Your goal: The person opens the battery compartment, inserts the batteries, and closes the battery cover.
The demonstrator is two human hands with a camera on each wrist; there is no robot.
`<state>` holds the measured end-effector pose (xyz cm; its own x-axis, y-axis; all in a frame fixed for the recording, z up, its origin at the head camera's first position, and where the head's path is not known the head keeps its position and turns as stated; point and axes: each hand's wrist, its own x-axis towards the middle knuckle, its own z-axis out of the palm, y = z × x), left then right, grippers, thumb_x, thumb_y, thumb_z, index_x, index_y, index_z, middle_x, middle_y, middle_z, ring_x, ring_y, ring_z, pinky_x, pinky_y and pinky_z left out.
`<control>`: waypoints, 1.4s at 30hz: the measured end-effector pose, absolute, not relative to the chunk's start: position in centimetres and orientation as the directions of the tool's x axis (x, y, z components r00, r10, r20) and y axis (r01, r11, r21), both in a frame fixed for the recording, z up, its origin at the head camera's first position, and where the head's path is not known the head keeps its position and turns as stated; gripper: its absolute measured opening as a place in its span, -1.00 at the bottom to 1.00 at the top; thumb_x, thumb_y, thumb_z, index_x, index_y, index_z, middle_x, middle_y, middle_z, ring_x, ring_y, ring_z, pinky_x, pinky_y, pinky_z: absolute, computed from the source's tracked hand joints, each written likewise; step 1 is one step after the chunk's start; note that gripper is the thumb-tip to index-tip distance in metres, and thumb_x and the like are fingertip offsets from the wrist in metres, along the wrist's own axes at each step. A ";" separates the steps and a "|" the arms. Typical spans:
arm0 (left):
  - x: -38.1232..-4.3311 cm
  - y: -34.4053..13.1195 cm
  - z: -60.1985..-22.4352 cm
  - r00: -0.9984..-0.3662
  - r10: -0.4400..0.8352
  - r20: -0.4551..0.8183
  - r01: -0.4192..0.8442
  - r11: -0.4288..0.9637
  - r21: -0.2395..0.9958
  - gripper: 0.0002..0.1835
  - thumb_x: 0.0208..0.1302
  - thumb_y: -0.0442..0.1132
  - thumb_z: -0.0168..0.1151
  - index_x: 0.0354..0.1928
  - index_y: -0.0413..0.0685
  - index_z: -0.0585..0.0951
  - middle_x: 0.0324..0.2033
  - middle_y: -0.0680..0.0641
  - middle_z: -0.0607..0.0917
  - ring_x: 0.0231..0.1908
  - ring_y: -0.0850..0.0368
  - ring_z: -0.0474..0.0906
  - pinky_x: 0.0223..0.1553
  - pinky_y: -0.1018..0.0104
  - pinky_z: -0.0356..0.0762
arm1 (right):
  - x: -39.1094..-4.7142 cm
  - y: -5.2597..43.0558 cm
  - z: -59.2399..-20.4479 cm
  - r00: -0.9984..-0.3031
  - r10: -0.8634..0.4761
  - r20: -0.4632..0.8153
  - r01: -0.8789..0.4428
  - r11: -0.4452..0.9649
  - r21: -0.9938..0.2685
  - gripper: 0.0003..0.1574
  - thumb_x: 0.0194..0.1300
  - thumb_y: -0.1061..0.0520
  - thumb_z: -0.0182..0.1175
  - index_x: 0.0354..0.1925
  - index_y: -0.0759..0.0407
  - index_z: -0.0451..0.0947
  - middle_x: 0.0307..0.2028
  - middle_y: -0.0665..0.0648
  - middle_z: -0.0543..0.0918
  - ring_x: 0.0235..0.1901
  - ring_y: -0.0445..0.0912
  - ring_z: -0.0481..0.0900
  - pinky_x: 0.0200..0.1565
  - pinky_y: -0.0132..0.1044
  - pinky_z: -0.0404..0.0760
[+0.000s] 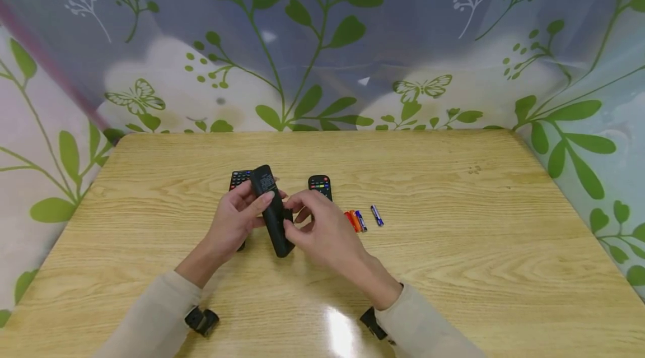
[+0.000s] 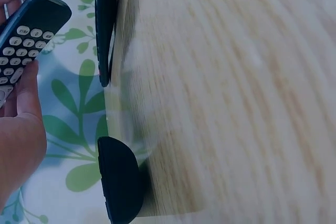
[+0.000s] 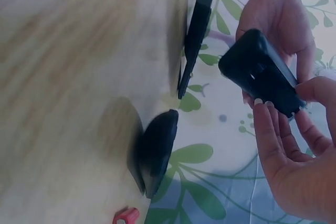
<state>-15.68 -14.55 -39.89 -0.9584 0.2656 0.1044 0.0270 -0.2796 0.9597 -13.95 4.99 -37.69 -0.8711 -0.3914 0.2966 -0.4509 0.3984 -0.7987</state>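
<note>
My left hand grips a black remote control, its labelled back turned up in the head view. White buttons show on the front of the held remote in the left wrist view. The fingers and thumb of my right hand pinch a small black battery cover at the remote's right side. Small tabs stick out from the edge of this battery cover in the right wrist view, close against the remote.
Behind the left hand lies another black remote, and a third remote lies beyond the right hand. Several batteries lie to the right: red and orange ones, a blue one beside them, another blue battery apart. The wooden table ends at a patterned curtain.
</note>
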 end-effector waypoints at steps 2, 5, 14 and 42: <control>-15.7 -14.6 -39.9 -0.959 0.264 0.101 0.026 -0.275 0.961 -0.63 0.42 -0.30 0.08 0.20 -0.26 0.40 -0.09 -0.16 0.63 -0.06 -0.02 0.60 -0.15 0.10 0.65 | -14.1 5.4 -37.5 -0.874 -0.384 0.298 -0.443 0.378 -0.813 -0.77 0.21 0.22 0.27 -0.14 0.11 0.51 -0.23 0.01 0.54 -0.29 -0.12 0.58 -0.31 -0.28 0.68; -15.8 -14.6 -39.8 -0.962 0.256 0.097 0.028 -0.263 0.964 -0.57 0.42 -0.27 0.08 0.24 -0.31 0.35 -0.07 -0.15 0.63 -0.03 -0.07 0.59 -0.11 0.08 0.63 | -14.5 6.1 -37.1 -0.881 -0.370 0.294 -0.427 0.357 -0.831 -0.78 0.23 0.23 0.25 -0.14 0.11 0.50 -0.25 0.01 0.53 -0.27 -0.12 0.57 -0.29 -0.30 0.67; -15.9 -15.0 -39.7 -0.969 0.233 0.081 0.023 -0.242 0.970 -0.58 0.42 -0.27 0.09 0.23 -0.33 0.35 -0.09 -0.16 0.64 -0.04 -0.13 0.60 -0.08 0.05 0.61 | -16.3 10.2 -36.4 -0.926 -0.295 0.234 -0.338 0.375 -0.863 -0.75 0.25 0.23 0.24 -0.08 0.12 0.50 -0.17 0.01 0.53 -0.20 -0.16 0.56 -0.22 -0.33 0.66; -16.2 -15.1 -39.8 -0.971 0.228 0.078 0.025 -0.227 0.974 -0.54 0.41 -0.26 0.12 0.23 -0.36 0.33 -0.08 -0.19 0.63 -0.05 -0.08 0.62 -0.08 0.04 0.61 | -22.5 25.0 -39.1 -0.995 -0.083 -0.058 -0.033 0.806 -0.591 -0.67 0.37 0.08 0.11 -0.02 0.28 0.43 -0.13 0.30 0.52 -0.16 0.14 0.51 -0.29 -0.06 0.55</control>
